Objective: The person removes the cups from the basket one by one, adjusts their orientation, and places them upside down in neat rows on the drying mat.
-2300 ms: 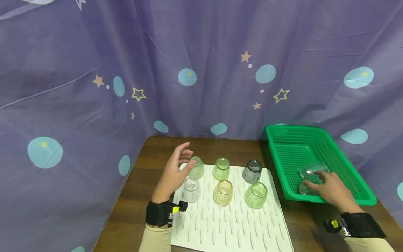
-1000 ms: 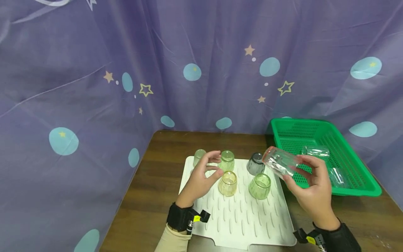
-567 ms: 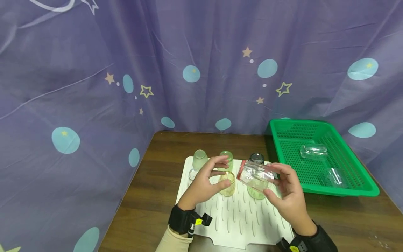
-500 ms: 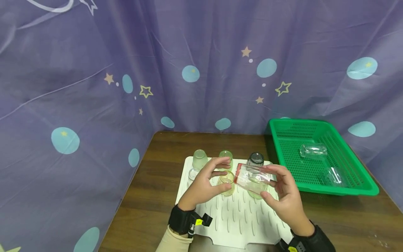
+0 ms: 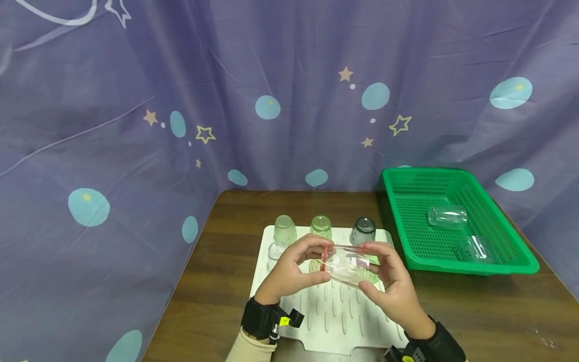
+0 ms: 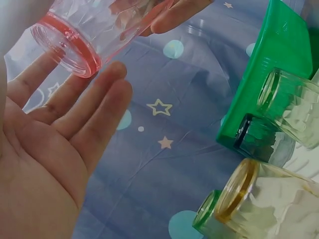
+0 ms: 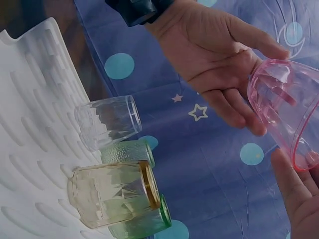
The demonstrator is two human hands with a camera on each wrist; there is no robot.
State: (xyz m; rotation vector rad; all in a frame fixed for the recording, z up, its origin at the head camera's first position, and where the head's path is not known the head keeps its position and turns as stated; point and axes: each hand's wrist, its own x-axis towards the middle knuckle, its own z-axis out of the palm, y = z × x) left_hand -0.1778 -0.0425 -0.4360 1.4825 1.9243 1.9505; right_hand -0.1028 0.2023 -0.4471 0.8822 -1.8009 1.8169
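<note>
A clear drinking glass point(image 5: 347, 265) with a pinkish-red end lies sideways in the air above the white mat point(image 5: 336, 324). My left hand point(image 5: 289, 276) has its thumb and fingers at the red end. The right hand point(image 5: 395, 286) grips the opposite end between thumb and fingers. In the left wrist view, the glass's red ring point(image 6: 75, 47) meets the left fingers. The right wrist view shows the left thumb on the glass. Behind the hands, a frosted green glass point(image 5: 285, 230), a green glass point(image 5: 321, 226) and a dark grey glass point(image 5: 363, 231) stand on the mat.
A clear glass point(image 5: 276, 250) on the mat is partly behind the left hand. Yellow point(image 7: 112, 194) and green point(image 6: 296, 107) glasses also stand there, mostly covered in the head view. Two clear glasses lie in the green basket point(image 5: 479, 268) at right. A patterned curtain point(image 5: 307, 60) hangs behind.
My right hand has taken the red-ended glass from the basket and carried it left over the mat. The left hand has moved right and now meets its red end.
</note>
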